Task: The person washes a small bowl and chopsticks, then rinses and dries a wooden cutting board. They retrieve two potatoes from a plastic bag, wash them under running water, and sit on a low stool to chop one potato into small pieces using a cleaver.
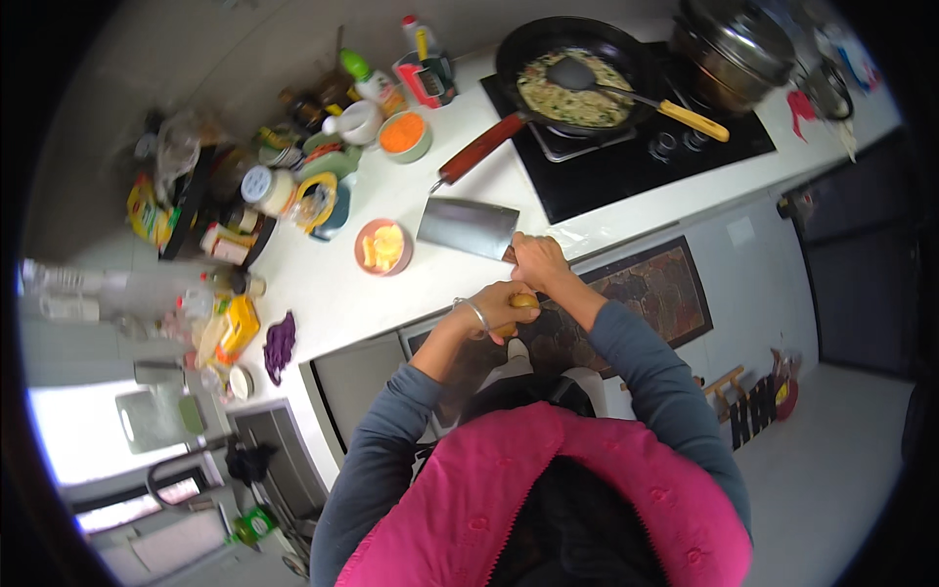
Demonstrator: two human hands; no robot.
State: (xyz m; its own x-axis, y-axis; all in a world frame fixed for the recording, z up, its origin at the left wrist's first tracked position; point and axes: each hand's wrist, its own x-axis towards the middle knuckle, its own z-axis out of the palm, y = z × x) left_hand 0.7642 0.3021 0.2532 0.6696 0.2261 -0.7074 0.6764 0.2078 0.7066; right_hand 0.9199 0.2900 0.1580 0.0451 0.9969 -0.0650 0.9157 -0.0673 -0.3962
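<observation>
My right hand [541, 261] grips the short handle of a wide Chinese cleaver [469, 226]. The blade extends left above the white countertop, flat side up. Close beside it at the counter's front edge, my left hand [493, 307], with a silver bangle at the wrist, is closed around a yellow-brown, rounded item [524, 301]. It looks like a potato or similar produce, and part of a second such piece shows below the fingers. A pink bowl [384, 247] with pale yellow chunks stands left of the blade.
A black wok [572, 33] with chopped food and a yellow-handled spatula [693, 119] sits on the hob [609, 183]; its red handle [480, 150] juts over the counter. A steamer pot [733, 59] stands beyond. Leftward are shredded orange food [403, 133], jars, bottles and purple cabbage [279, 348].
</observation>
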